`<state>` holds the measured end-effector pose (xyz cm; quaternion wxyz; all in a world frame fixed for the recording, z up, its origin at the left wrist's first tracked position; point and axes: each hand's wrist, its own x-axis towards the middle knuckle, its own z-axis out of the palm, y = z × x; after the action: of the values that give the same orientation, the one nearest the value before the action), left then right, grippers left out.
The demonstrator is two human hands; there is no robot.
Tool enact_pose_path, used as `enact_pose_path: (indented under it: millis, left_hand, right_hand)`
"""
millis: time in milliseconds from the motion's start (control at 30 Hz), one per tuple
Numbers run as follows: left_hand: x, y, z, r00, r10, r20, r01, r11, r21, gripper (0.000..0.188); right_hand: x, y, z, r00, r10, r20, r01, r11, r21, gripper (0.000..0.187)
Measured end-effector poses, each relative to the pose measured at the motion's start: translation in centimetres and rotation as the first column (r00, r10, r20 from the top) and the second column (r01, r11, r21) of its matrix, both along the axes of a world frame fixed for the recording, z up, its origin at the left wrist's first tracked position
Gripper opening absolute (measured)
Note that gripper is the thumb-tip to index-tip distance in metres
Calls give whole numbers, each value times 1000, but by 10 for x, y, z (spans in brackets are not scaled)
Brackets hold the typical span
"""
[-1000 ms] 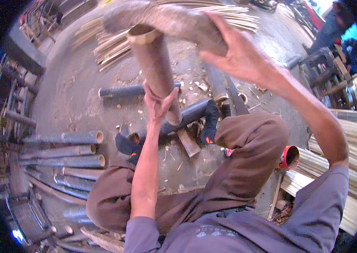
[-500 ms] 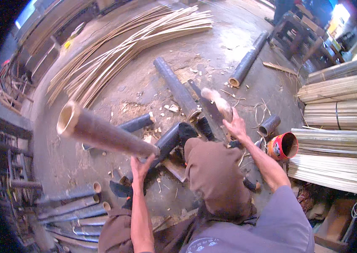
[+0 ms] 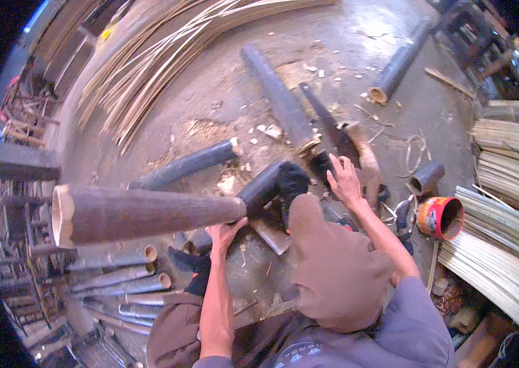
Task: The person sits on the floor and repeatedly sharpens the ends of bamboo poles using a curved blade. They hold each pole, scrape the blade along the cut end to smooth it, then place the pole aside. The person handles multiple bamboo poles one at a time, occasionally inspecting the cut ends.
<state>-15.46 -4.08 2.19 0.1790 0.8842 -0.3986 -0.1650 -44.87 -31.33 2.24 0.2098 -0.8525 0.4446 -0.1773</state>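
Observation:
My left hand (image 3: 225, 236) grips the near end of a thick brown bamboo tube (image 3: 149, 214) from below. The tube juts out to the left, and its jagged cut mouth faces away from me. My right hand (image 3: 347, 183) is beyond my raised knee, with its fingers apart and nothing seen in them. Close beside it are a pale, blurred wooden club-like piece (image 3: 366, 158) and a dark saw-like blade (image 3: 330, 122) on the floor. Under the held tube's near end, a dark bamboo section (image 3: 264, 187) lies slantwise by my foot.
Dark bamboo lengths (image 3: 281, 101) lie on the floor ahead, among wood chips. Long split strips (image 3: 161, 67) spread at the far left. Several tubes (image 3: 118, 285) lie at the lower left. A red bucket (image 3: 440, 218) and bundled strips (image 3: 492, 264) stand at the right.
The bamboo tube in my left hand has swung lower and nearer to level. My right hand has come off the pale wooden piece, which is now beside it. The view has shifted.

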Motion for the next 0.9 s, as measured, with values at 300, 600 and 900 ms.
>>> enact_pose_path:
  millis: [300,600,900]
  left_hand:
    - [-3,-6,-1,993,5,-115,-7,1000,-20,66]
    - [16,17,3,935,5,-354,-112,952,-285,41]
    - [-22,46,6,170,106,-980,-974,-131,-183,17]
  right_hand:
    - [31,-25,-23,961,-87,-261,155,956,250,83]
    - [-12,-6,257,860,-254,443,249,966,72,57]
    - [-49,112,363,587,-88,804,12,995,101,42]
